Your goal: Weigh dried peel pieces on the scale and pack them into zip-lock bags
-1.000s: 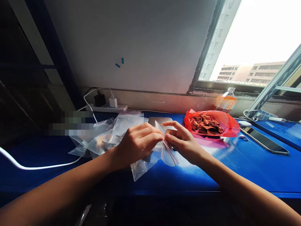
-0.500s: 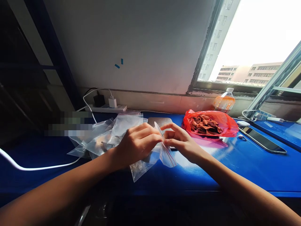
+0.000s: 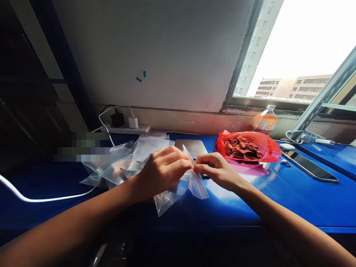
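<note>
A clear zip-lock bag (image 3: 197,184) with a red line along its seal is held upright between my two hands. My left hand (image 3: 167,168) pinches its left side, fingers closed. From the right, the thumb and fingers of my right hand (image 3: 215,167) close on the bag's other side. Behind it lies a flat silver-grey plate (image 3: 191,147), partly covered by the hands. Several clear bags (image 3: 151,144) lie in a heap under and beyond my left hand, some with dark contents I cannot make out.
A red plastic bag (image 3: 271,148) of dried brown slices (image 3: 241,146) stands at the right. Beyond are a drink bottle (image 3: 264,120), a phone (image 3: 311,165) and a white earphone case (image 3: 287,147). A power strip (image 3: 128,129) sits by the wall; a white cable (image 3: 50,199) crosses the blue table (image 3: 236,211).
The fingers of my right hand have drawn together and closed on the bag's edge. My left hand stays nearly still on the bag.
</note>
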{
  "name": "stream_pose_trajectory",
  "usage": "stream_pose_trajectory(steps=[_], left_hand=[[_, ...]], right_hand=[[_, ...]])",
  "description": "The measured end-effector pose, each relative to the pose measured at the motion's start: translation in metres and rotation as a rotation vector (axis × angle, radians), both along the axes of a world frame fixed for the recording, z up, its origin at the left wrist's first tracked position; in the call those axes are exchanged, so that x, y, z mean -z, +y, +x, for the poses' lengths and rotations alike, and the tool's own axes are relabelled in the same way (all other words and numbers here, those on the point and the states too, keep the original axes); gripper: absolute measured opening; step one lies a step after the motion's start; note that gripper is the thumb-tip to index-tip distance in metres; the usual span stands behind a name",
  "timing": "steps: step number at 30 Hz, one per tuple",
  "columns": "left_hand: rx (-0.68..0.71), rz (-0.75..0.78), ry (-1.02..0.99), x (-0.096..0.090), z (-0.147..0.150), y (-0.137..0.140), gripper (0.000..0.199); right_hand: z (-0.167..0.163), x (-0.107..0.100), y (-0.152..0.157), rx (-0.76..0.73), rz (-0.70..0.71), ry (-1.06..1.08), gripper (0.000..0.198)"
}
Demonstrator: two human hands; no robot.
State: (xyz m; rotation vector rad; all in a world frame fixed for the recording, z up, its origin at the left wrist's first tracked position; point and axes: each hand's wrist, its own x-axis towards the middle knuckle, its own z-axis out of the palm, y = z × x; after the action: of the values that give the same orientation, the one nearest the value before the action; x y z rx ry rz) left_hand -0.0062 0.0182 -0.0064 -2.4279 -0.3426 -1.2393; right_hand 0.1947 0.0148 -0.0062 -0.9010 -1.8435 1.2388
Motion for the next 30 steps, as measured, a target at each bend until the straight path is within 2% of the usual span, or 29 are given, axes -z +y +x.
stream_pose_trajectory(steps=[5,11,13,20,30], left_hand=[[-0.019,-0.006,0.017,0.0,0.0006,-0.0007,0.008],[-0.036,-0.026,0.042,-0.0015,0.0009,-0.0031,0.013],[-0.047,-0.032,0.049,-0.0021,0.001,-0.0038,0.013],[-0.076,-0.029,0.08,-0.0026,0.001,-0.0043,0.018],[-0.113,0.014,0.136,0.001,0.0022,-0.002,0.016]], right_hand=[[0.0011,0.0002,0.0009,-0.005,0.029,-0.03,0.019],[0.0019,0.0015,-0.0002,0.083,0.276,-0.185,0.017],[0.002,0.0021,-0.0004,0.092,0.311,-0.184,0.014],[0.0007,0.002,-0.0009,0.102,0.304,-0.164,0.01],[-0.0013,0.0044,-0.0003,0.215,0.349,-0.322,0.01]])
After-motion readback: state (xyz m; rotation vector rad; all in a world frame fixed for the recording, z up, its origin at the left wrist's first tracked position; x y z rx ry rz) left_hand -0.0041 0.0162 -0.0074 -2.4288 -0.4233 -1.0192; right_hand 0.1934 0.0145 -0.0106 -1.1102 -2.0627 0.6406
